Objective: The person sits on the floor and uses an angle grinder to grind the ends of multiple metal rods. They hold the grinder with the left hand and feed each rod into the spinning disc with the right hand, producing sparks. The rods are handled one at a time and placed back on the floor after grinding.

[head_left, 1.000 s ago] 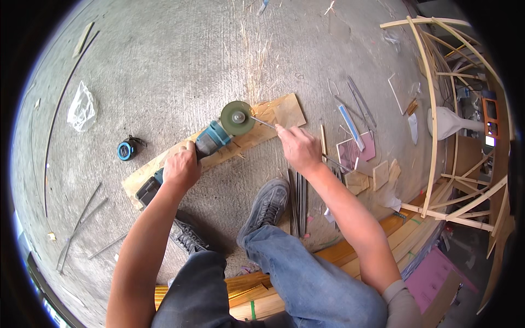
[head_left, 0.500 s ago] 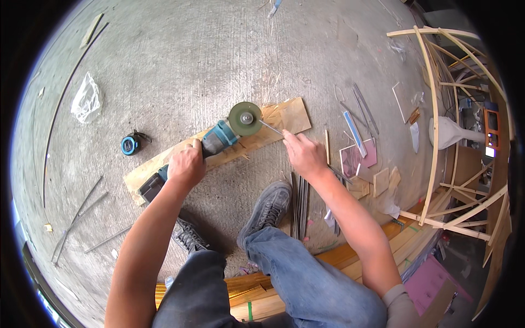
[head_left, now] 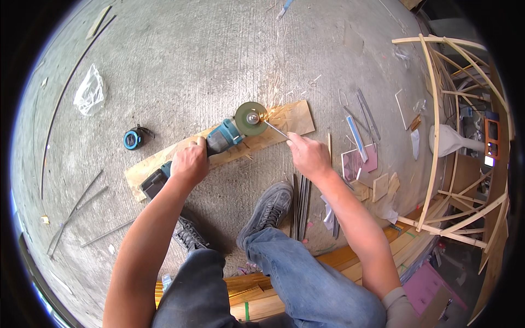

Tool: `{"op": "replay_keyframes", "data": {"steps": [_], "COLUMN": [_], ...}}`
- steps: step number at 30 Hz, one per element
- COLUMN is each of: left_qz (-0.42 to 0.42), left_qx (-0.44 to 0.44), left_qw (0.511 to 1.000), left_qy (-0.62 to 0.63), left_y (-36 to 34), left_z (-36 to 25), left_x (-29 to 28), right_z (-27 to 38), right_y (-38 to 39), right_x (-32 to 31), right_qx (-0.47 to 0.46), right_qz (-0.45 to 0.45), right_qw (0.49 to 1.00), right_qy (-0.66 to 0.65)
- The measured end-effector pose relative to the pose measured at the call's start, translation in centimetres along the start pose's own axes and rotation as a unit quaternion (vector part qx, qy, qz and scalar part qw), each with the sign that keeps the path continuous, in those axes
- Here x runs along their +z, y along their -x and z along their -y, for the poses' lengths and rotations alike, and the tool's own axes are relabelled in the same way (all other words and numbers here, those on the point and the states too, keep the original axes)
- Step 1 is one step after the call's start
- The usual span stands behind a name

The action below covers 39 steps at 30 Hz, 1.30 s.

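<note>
My left hand is wrapped round the body of a teal and black cordless angle grinder, whose battery end points back toward me. Its greenish round disc meets the tip of a thin metal rod, and orange sparks fly off to the right of the contact. The rod's other end is pinched in my right hand, fingers closed. Under the grinder a wooden board lies slantwise on the concrete floor. How far the rod runs behind my right palm is hidden.
A blue and black tape measure sits left of the board. Between my shoe and right forearm lies a bundle of metal rods. Pink sheet and wood scraps are on the right, before a wooden-strip frame. Crumpled clear plastic lies far left.
Sparks have appeared where the rod tip touches the disc; half a second ago none showed. Hands, grinder and rod sit slightly farther right in the view, which has shifted a little.
</note>
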<state>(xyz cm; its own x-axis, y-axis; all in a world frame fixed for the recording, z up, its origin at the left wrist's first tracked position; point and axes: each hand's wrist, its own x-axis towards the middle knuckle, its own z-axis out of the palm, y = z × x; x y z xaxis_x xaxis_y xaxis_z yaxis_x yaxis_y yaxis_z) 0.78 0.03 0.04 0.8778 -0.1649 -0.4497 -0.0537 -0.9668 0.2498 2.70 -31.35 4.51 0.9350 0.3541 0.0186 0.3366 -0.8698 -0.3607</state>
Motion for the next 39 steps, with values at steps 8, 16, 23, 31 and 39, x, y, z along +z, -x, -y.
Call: {"op": "replay_keyframes", "data": {"steps": [8, 16, 23, 31, 39], "left_qz": [-0.010, -0.004, -0.008, -0.021, -0.025], "left_qx": [0.005, 0.012, 0.012, 0.019, 0.013], "left_qw": [1.000, 1.000, 1.000, 1.000, 0.999], "left_qy": [0.004, -0.001, 0.002, 0.006, 0.020], "left_y": [0.1, 0.1, 0.3, 0.3, 0.2], "left_z": [0.0, -0.1, 0.0, 0.1, 0.0], "left_x": [-0.1, -0.4, -0.3, -0.2, -0.2], "right_z": [0.7, 0.9, 0.9, 0.5, 0.7], "right_y": [-0.3, -0.6, -0.7, -1.1, -2.0], "right_x": [-0.8, -1.3, -1.3, -1.5, -2.0], "right_qx": [0.041, 0.049, 0.090, 0.127, 0.251], "right_qz": [0.055, 0.077, 0.107, 0.143, 0.236], "right_qw": [0.998, 0.996, 0.990, 0.976, 0.901], "right_qy": [-0.014, 0.009, -0.003, -0.100, -0.263]}}
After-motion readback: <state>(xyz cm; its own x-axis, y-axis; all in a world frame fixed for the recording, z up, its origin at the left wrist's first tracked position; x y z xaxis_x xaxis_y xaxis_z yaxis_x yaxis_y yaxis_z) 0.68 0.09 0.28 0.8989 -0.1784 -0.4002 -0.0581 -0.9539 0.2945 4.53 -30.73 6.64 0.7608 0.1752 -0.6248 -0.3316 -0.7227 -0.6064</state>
